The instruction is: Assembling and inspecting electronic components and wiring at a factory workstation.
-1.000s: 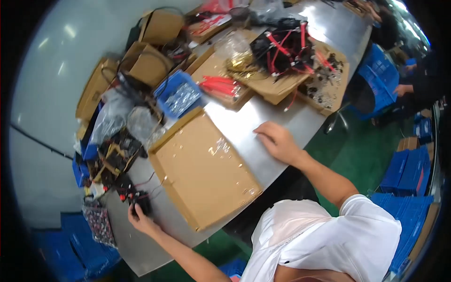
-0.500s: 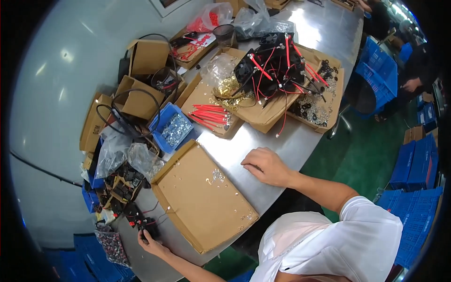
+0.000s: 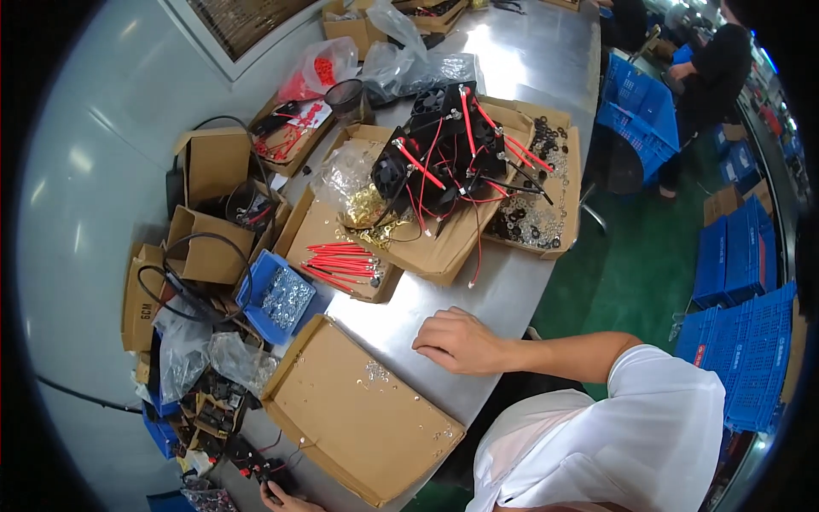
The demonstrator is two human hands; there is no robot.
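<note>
On table (image 3: 384, 316): L hand (image 3: 292, 503), grip clamped on 1 blk part (image 3: 273, 472); R hand (image 3: 459, 341), grip together, nr 1 tray (image 3: 341, 414)

The metal table (image 3: 516, 286) bears a shallow cardboard tray (image 3: 341, 427) along the person's edge, a black wired part (image 3: 246, 454) toward the lower end, a blue bin (image 3: 259, 283) and second tray (image 3: 320, 224) toward the wall edge, and a third tray (image 3: 572, 183) by the opposite edge
</note>
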